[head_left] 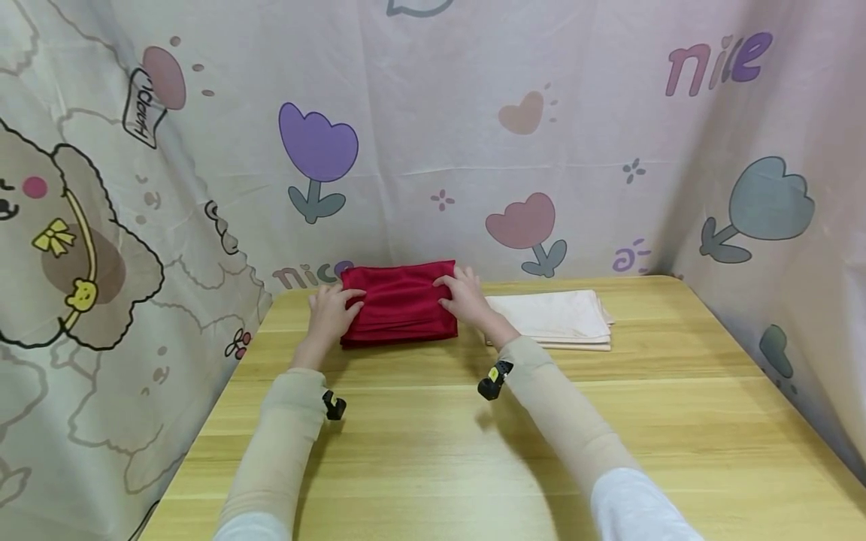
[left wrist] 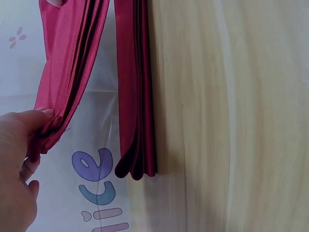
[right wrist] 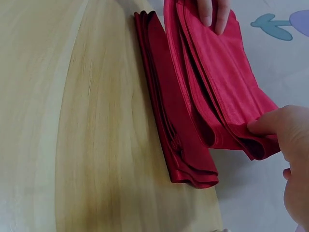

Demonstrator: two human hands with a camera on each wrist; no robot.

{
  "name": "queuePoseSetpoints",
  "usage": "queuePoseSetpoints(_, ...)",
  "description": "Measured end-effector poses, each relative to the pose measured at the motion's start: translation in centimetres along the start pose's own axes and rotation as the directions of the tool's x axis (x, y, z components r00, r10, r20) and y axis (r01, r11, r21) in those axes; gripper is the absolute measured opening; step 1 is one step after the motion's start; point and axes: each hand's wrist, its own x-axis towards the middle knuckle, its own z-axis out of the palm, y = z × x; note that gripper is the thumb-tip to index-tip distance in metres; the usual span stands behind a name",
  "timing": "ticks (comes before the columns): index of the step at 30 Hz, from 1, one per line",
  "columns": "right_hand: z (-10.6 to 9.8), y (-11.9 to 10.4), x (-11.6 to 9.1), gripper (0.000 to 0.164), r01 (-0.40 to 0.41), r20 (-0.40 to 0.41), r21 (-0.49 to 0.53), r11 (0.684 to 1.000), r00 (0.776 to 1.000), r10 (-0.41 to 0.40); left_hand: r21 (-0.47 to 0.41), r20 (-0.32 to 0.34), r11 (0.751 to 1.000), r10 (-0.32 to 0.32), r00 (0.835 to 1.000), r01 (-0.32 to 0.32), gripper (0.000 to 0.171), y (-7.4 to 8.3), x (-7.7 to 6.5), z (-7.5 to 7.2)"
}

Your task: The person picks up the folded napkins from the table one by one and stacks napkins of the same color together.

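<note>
A folded red cloth (head_left: pixel 401 291) is held up at its two ends near the table's back edge. My left hand (head_left: pixel 329 312) pinches its left end, with the thumb on the near side; the left wrist view shows the thumb (left wrist: pixel 36 118) on the gathered layers. At the right end my right hand (head_left: pixel 467 297) pinches it between thumb and fingers. Beneath it lies a second folded red cloth (right wrist: pixel 166 96) on the table, its layered edge facing the front. A gap shows between the two cloths in both wrist views.
A folded white cloth (head_left: pixel 548 315) lies on the wooden table (head_left: pixel 419 451), just right of the red ones. Behind the table hangs a printed curtain (head_left: pixel 419 135), close to its back edge. More curtain hangs along the left and right sides.
</note>
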Motion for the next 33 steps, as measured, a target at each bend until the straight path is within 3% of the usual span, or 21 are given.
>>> queuePoseSetpoints(19,2.1,0.5,0.1,0.032,-0.068,0.053,-0.07,0.995,0.996,0.072,-0.004,0.074,0.999,-0.036,0.997,0.037,0.029,-0.3,0.3,1.0)
queuePoseSetpoints(26,2.9,0.6,-0.1,0.035,-0.031,0.033,-0.153,0.988,0.999,0.037,0.018,0.096,0.999,-0.039,0.995,0.037,0.033,-0.7,0.2,1.6)
queuePoseSetpoints(33,3.2,0.3,-0.4,0.036,0.02,0.032,-0.173,0.985,0.999,-0.014,0.029,0.119,0.998,-0.055,0.991,0.052,0.036,-1.2,0.0,1.9)
